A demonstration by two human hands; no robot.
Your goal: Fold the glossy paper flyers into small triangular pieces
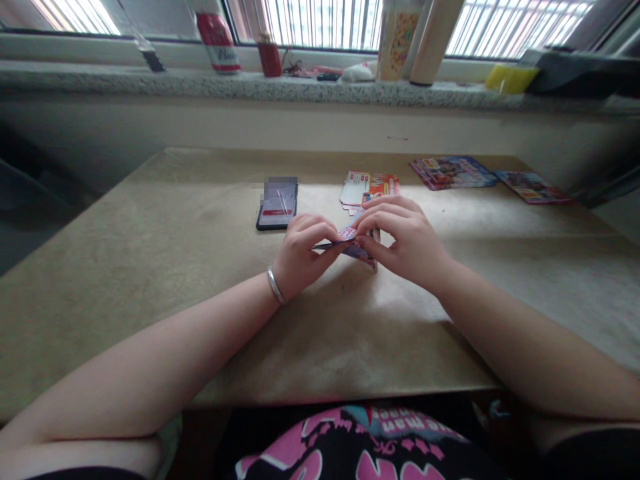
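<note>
Between my two hands, a little above the tabletop, is a small folded piece of printed paper (358, 253), pink, blue and purple. My left hand (307, 250), with a silver bangle at the wrist, pinches its left end between thumb and fingers. My right hand (397, 227) is closed on the right side, thumb and fingertips pressed on the paper near the fold. The fingers hide part of it. Just beyond my right hand lie several loose printed cards (356, 187), white and orange, partly covered by that hand.
A phone (277, 205) lies on the table (150, 267) beyond my left hand. Colourful printed booklets or packets (455, 172) are stacked at the back right, with another printed piece (533, 187) beside them. On the windowsill (310, 90) stand a red can (219, 40), containers and a yellow item (511, 78).
</note>
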